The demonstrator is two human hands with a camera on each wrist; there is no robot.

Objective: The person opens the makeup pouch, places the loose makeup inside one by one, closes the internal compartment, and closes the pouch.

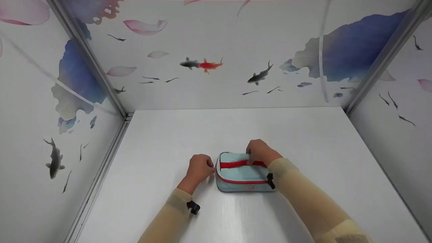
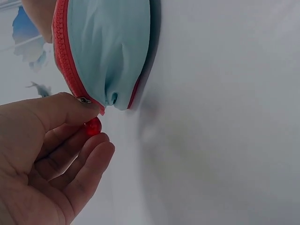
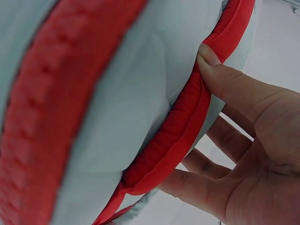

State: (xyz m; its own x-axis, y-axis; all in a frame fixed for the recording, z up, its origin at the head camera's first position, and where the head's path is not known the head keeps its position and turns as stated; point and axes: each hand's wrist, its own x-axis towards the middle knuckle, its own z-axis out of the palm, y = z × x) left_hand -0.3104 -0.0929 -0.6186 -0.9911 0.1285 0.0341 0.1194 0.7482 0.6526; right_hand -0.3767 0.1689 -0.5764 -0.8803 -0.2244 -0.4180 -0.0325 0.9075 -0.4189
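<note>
A light blue zippered pouch [image 1: 236, 175] lies on the table with its red strap handle [image 1: 233, 164] on top. At its left end, my left hand [image 1: 199, 168] pinches the zipper pull; a red bead [image 2: 93, 126] hangs between thumb and fingers, just by the metal slider [image 2: 84, 100]. The red zipper [image 2: 65, 51] looks shut along the visible edge. My right hand [image 1: 261, 151] grips the strap handle from the far side, its thumb on the red band [image 3: 183, 122] in the right wrist view. Its other fingers are partly hidden behind the pouch.
The white table [image 1: 162, 135] is bounded by a back wall [image 1: 216, 91] and side walls printed with fish and leaves. Metal frame rails [image 1: 101, 189] run along the left edge. Black wrist cameras [image 1: 193, 207] sit on both sleeves.
</note>
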